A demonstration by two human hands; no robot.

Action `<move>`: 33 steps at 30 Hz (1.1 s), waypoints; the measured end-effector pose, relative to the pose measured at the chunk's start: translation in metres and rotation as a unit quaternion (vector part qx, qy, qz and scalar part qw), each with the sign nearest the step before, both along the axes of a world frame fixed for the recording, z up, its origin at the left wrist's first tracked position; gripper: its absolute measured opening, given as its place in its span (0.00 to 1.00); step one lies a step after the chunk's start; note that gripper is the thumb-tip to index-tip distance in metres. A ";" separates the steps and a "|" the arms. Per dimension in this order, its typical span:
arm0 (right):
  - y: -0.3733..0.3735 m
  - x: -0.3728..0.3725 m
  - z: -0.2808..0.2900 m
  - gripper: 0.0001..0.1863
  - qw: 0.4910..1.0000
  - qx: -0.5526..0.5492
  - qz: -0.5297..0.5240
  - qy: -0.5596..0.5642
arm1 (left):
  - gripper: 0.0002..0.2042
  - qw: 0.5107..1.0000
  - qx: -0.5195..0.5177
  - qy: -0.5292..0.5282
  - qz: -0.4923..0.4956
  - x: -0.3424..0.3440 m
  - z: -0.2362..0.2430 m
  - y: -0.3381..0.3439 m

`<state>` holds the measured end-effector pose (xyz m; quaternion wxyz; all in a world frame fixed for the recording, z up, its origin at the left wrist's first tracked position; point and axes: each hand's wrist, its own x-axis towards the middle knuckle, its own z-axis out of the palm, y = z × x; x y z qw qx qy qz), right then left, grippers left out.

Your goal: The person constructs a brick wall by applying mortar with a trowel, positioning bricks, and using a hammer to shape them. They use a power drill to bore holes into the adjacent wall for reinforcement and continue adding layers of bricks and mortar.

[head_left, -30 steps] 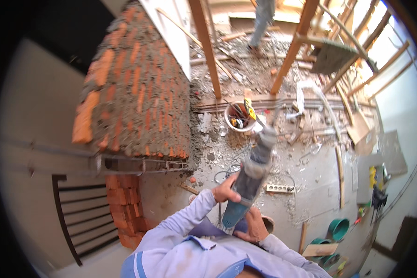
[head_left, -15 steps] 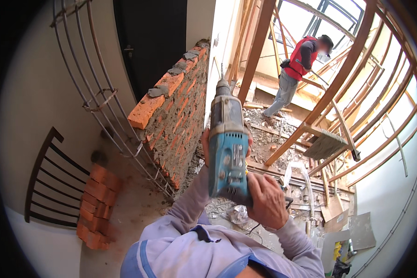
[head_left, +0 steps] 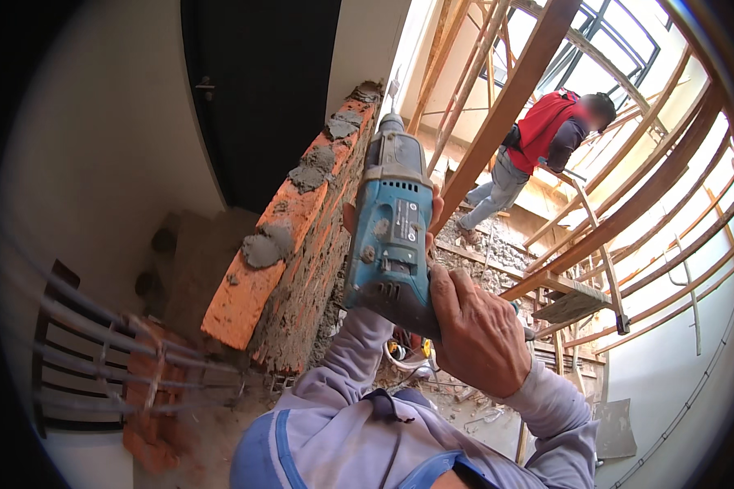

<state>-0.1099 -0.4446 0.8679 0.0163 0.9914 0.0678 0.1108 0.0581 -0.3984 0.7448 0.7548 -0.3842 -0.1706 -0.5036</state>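
A blue and grey hammer drill (head_left: 395,208) is held out in front of me, its bit (head_left: 395,94) pointing away toward the far end of the brick wall. My right hand (head_left: 481,338) wraps round its rear handle. From underneath, my left hand (head_left: 349,218) supports the body; only parts of the fingers show on either side, the palm hidden by the tool. Close to the drill's left runs the half-height brick wall (head_left: 322,236), with lumps of grey mortar (head_left: 267,244) along its top. Whether the bit touches anything, I cannot tell.
Steel rebar (head_left: 130,350) crosses the lower left, blurred, before stacked bricks (head_left: 151,407). A dark door (head_left: 261,90) stands behind the wall. At right are wooden props (head_left: 514,106), a small plank platform (head_left: 575,303), and a person in a red vest (head_left: 538,134) on rubble-strewn ground.
My view has moved forward, so the brick wall looms larger and the rebar has slid to the lower left. The drill sits slightly further left. Both hands keep hold of it.
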 end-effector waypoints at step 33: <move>-0.044 0.218 -0.008 0.13 0.999 -0.025 0.014 0.016 | 0.45 0.999 0.021 -0.033 0.032 0.215 -0.035 -0.072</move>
